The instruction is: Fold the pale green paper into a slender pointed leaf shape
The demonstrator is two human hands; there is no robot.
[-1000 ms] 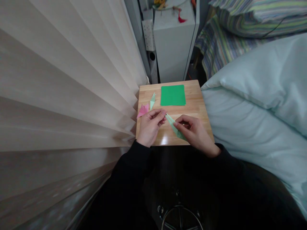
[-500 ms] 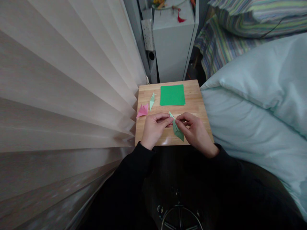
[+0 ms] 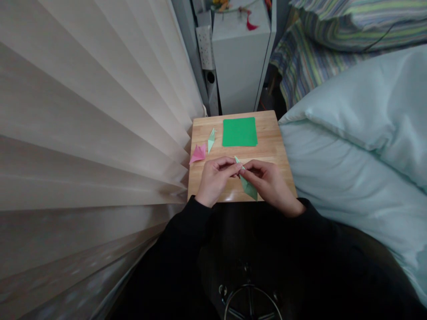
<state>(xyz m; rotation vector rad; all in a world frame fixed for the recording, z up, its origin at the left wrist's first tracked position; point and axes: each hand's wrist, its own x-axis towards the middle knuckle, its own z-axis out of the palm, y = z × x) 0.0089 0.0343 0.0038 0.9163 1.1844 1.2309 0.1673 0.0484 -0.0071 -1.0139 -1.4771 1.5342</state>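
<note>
Between my two hands, a folded piece of light green origami paper (image 3: 248,188) is held above the near part of the small wooden table (image 3: 267,153). My left hand (image 3: 217,178) pinches it at its upper part from the left. From the other side my right hand (image 3: 267,180) pinches the same paper, its thumb and fingertips nearly touching those of the left. A thin pointed tip sticks up past the fingers, and a wider part hangs down toward the table's near edge. The fingertips hide the middle of the folds.
A stack of green paper squares (image 3: 239,132) lies at the back of the table. Left of it are a pale green folded paper piece (image 3: 211,141) and a pink one (image 3: 198,153). A pleated curtain (image 3: 133,133) borders the left, a bed with a pale quilt (image 3: 350,151) the right.
My right hand has shifted slightly left and its fingertips have closed in beside the left ones. The paper's lower end has tipped slightly downward. My left hand has barely moved.
</note>
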